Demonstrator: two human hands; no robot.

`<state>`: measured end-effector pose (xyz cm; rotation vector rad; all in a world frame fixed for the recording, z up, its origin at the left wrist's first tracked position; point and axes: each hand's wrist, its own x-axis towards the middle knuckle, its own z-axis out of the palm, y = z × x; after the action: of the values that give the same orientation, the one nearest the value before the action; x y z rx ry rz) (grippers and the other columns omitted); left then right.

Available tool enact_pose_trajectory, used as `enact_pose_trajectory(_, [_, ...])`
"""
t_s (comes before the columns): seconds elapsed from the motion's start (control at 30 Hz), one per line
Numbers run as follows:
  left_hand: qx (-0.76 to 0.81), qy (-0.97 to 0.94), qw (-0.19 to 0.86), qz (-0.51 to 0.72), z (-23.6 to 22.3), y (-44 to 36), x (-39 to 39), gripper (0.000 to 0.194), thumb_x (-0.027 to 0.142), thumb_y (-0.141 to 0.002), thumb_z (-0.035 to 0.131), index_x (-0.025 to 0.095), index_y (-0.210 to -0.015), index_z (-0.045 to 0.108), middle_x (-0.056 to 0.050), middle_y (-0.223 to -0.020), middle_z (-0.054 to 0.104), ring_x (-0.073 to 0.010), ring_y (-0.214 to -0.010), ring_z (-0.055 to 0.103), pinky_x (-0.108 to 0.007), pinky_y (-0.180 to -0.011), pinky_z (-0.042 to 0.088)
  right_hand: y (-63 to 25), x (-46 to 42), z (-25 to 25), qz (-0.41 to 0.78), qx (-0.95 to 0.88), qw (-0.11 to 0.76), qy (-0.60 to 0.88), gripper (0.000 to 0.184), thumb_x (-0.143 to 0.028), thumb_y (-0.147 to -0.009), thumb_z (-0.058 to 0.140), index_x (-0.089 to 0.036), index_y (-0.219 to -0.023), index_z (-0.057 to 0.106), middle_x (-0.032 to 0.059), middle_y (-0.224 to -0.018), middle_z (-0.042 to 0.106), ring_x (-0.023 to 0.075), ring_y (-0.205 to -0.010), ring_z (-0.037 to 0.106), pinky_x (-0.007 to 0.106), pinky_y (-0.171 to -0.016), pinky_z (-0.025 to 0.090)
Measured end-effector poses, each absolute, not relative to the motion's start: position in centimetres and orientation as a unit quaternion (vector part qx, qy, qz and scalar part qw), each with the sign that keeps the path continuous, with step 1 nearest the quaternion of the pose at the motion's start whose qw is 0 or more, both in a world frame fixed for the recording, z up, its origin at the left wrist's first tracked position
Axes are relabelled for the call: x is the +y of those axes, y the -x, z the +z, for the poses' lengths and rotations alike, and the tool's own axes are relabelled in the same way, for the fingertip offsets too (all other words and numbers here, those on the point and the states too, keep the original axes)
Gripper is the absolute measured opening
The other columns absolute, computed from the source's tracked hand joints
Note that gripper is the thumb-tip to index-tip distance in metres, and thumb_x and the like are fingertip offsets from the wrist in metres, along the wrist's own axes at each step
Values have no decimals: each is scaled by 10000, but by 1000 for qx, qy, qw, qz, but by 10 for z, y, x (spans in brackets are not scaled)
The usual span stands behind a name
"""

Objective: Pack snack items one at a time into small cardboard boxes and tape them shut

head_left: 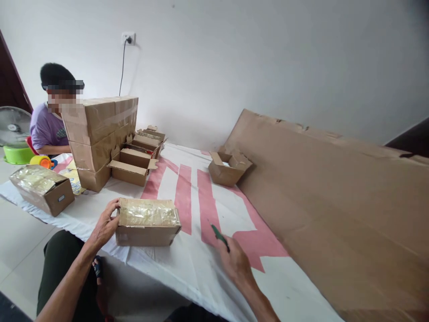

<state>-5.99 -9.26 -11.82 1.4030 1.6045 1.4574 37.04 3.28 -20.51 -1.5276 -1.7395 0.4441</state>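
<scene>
In front of me on the cloth-covered table lies a closed cardboard box [149, 219], its top covered with shiny clear tape. My left hand [106, 222] grips the box's left end, thumb and fingers bent against its side and top edge. To the right of the box, my right hand [236, 259] is closed around a green utility knife [219, 236]. The knife's thin tip points away from me and to the left, apart from the box. My palm hides the rear of its handle.
Another taped box [43, 188] sits at the left edge. Stacked boxes [100, 134] stand behind, beside several open boxes [130, 167]. An open box [228, 167] rests near a large cardboard sheet [328, 197] on the right. A person [50, 120] sits behind the stack.
</scene>
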Motion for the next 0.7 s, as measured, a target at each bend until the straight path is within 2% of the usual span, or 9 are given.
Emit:
enact_pose_trajectory(0.1, [589,-537,288,531,-114,62,-95,307,415,-907,689,236,-1145,764,-133,-1651,565,-343,-1518,550,-345,-985,647,-349,35,-150,312,-648,391,575,481,-666,-934,508,-233,-930,719,-8,-621,544,221,-583,542,342,-541,460])
enact_pose_trajectory(0.13, [585,-543,293,526,-113,63,-96,315,421,-912,695,237,-1159,762,-134,-1657,558,-343,-1518,548,-338,-974,649,-339,33,-131,360,-647,385,550,511,-690,-927,543,-220,-966,739,-23,-617,519,203,-574,521,327,-532,450])
enact_pose_trajectory(0.23, [581,-552,299,518,-111,64,-98,316,402,-902,726,236,-1169,762,-138,-1671,538,-341,-1497,568,-338,-958,646,-305,22,-79,452,-689,353,442,553,-658,-914,644,-191,-1177,778,-14,-692,600,179,-604,530,305,-556,457])
enact_pose_trajectory(0.43, [575,-535,288,547,-114,59,-104,288,328,-846,783,232,-1117,774,-135,-1637,574,-340,-1476,598,-366,-996,624,-249,8,-15,437,-814,265,277,350,-472,-954,671,-200,-1098,837,61,-956,792,197,-802,655,307,-687,500])
enact_pose_trajectory(0.7, [570,-543,290,544,-111,55,-112,379,324,-853,784,261,-1226,791,-129,-1658,569,-353,-1510,572,-397,-1017,629,-228,8,13,403,-858,218,233,283,-385,-956,663,-206,-1055,859,52,-966,835,199,-826,706,309,-737,511])
